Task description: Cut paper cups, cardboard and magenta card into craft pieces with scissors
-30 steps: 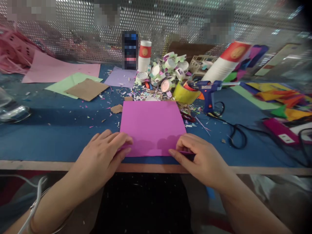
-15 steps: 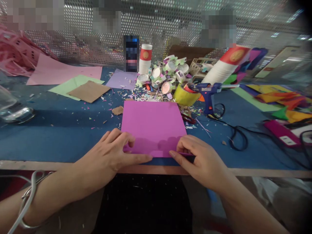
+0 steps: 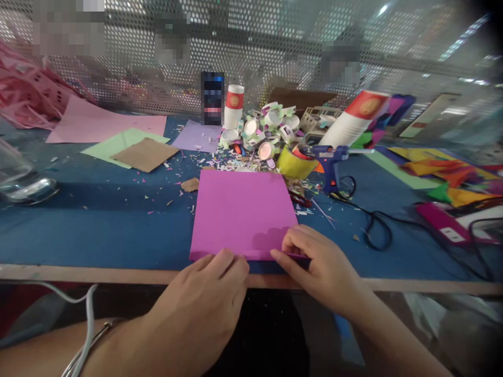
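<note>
A magenta paper sheet (image 3: 239, 209) lies flat on the blue table, its near edge turned up in a narrow strip close to the table's front edge. My left hand (image 3: 212, 293) is closed at the left part of that strip, fingers curled together and the thumb hidden below. My right hand (image 3: 310, 256) pinches the strip near its right end between thumb and curled fingers, and a shadow falls on the sheet beside it.
Behind the sheet are paper scraps, a pile of cut cups (image 3: 271, 125), a yellow tape roll (image 3: 296, 163) and a blue glue gun (image 3: 330, 162) with its cord. A glass (image 3: 29, 188) stands far left; a power strip (image 3: 444, 225) lies right.
My left hand has turned over and drawn back to the near edge, its spread fingers now closed on the folded strip. My right hand keeps its pinch. The view has shifted slightly.
</note>
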Available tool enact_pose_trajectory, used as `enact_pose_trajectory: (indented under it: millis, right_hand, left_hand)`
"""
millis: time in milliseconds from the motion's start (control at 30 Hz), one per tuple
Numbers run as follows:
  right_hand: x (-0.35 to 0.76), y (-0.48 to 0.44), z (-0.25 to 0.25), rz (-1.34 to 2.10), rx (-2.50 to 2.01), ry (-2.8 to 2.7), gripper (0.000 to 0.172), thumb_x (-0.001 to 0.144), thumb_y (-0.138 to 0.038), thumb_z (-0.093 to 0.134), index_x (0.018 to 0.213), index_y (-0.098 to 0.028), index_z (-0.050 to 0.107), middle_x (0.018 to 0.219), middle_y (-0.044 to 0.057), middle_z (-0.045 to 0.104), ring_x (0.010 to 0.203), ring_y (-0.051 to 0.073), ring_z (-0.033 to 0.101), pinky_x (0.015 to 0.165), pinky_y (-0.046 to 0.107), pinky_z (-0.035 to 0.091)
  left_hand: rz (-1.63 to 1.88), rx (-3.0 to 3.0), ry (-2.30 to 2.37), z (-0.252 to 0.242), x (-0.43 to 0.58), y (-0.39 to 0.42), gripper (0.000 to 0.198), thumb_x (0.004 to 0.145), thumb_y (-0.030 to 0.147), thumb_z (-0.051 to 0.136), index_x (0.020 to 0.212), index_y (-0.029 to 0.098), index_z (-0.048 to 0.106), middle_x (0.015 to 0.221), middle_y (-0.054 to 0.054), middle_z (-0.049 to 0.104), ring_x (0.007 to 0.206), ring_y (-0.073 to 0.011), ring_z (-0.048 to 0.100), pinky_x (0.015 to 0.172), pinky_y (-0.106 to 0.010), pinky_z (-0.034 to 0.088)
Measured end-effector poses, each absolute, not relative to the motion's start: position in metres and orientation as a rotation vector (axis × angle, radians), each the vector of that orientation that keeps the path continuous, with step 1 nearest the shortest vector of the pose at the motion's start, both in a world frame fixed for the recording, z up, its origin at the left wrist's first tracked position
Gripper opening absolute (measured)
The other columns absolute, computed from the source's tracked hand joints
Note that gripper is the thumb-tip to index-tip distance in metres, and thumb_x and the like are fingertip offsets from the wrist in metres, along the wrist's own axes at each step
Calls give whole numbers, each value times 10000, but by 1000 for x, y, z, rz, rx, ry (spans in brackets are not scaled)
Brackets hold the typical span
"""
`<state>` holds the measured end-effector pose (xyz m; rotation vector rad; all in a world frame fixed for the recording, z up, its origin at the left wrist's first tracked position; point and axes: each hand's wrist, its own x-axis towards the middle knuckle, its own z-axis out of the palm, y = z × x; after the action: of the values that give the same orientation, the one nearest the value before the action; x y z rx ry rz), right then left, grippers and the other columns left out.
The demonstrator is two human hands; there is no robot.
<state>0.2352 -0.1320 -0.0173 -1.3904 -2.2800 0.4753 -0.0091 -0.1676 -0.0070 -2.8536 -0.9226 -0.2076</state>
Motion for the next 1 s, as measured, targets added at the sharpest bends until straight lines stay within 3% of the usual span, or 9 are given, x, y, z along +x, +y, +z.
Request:
enact_pose_trajectory:
  millis: [233, 400, 600, 800, 1000]
  right_hand:
    - [235, -131, -18, 444, -1395, -2292, 322, 993, -395, 514, 735, -204, 486, 716, 12, 526, 679, 171, 475, 627, 309, 347]
    - [235, -131, -17, 451, -1395, -2296, 318, 989, -396, 524, 737, -207, 482, 721, 15, 541, 687, 174, 487, 631, 310, 358]
    - [237, -131, -17, 484, -1414, -2276, 301, 992, -387, 535, 754, -205, 504, 742, 18, 554, 702, 174, 501, 640, 305, 368]
    - [240, -133, -17, 468, -1441, -2292, 332, 999, -427, 512, 753, -203, 507, 738, 20, 547, 710, 183, 496, 661, 323, 357]
    - [244, -132, -14, 456, -1418, -2294, 336, 1001, -397, 506, 725, -207, 504, 697, 11, 541, 693, 179, 486, 656, 318, 362]
  left_hand:
    - [-129, -2820, -850, -10, -9, -158, 244, 896, 122, 502, 1100, 162, 629, 1069, -81, 626, 832, -229, 539, 595, -347, 454]
    - [-79, -2737, -787, 0, -2, -158, 202, 870, 97, 513, 1010, 162, 643, 914, -62, 593, 774, -221, 532, 599, -343, 448]
    - [-231, -2693, -861, -4, 11, -164, 239, 875, 100, 498, 993, 129, 704, 960, -88, 634, 838, -213, 569, 666, -313, 496]
    - [-288, -2649, -946, -8, 13, -171, 321, 879, 85, 470, 1073, 93, 726, 1000, -116, 663, 864, -217, 592, 696, -310, 526]
    - [-147, -2665, -901, -7, 22, -172, 357, 933, 151, 462, 1202, 89, 688, 1015, -135, 674, 809, -218, 588, 623, -314, 513]
